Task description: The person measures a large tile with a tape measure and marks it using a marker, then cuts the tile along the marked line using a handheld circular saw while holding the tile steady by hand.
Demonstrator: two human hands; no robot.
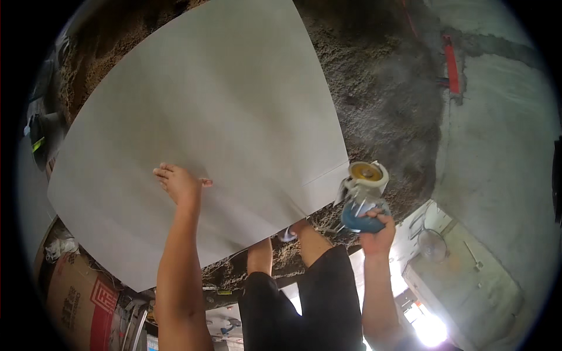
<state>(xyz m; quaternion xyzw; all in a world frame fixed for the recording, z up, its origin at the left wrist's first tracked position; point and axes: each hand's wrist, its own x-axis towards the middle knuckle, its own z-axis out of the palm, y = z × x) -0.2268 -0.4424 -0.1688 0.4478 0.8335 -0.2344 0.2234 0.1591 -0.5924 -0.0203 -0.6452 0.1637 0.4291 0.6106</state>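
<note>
A large pale tile (234, 105) spreads across the middle, with rough mortar under and around it. My left hand (180, 182) lies against its surface with the fingers and thumb spread, holding nothing. At the tile's right edge my right hand (377, 233) grips a hand-held tile cutter (364, 213) with a blue body and a round yellow part at its far end. A thin line runs in from that edge beside the cutter. The cutter's underside is hidden, so I cannot tell whether its blade touches the tile.
Wet, sandy mortar (374, 88) covers the ground beyond the tile, hazed by dust on the right. A grey concrete surface (503, 146) with a red strip (451, 64) lies at far right. A cardboard box (73, 298) stands at lower left. My legs are by the tile's near edge.
</note>
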